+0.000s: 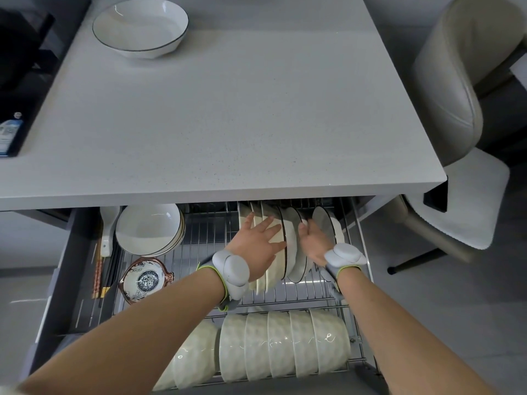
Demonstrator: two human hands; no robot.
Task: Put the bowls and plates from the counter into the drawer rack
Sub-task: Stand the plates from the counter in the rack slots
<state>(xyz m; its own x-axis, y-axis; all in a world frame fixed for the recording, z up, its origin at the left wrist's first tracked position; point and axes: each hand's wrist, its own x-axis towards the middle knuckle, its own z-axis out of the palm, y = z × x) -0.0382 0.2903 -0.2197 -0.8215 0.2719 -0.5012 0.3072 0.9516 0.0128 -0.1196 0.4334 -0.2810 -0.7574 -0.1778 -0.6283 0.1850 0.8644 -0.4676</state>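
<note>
One white bowl with a dark rim (pixel 140 27) stands on the grey counter (pixel 216 115) at the far left. Below, the drawer's wire rack (pixel 205 246) is pulled out. A row of white plates (pixel 291 246) stands on edge in it. My left hand (pixel 258 246) lies flat, fingers spread, against the left side of that row. My right hand (pixel 312 243) grips the rim of a dark-rimmed plate (pixel 299 266) on the row's right side. Another deep plate (pixel 328 223) stands farther right.
Stacked white bowls (pixel 148 229) and a patterned dish (pixel 145 280) sit at the rack's left, beside chopsticks (pixel 98 272) and a spoon (pixel 107 232). Several pale bowls (pixel 285 343) lie on their sides at the drawer's front. A beige chair (pixel 456 109) stands to the right.
</note>
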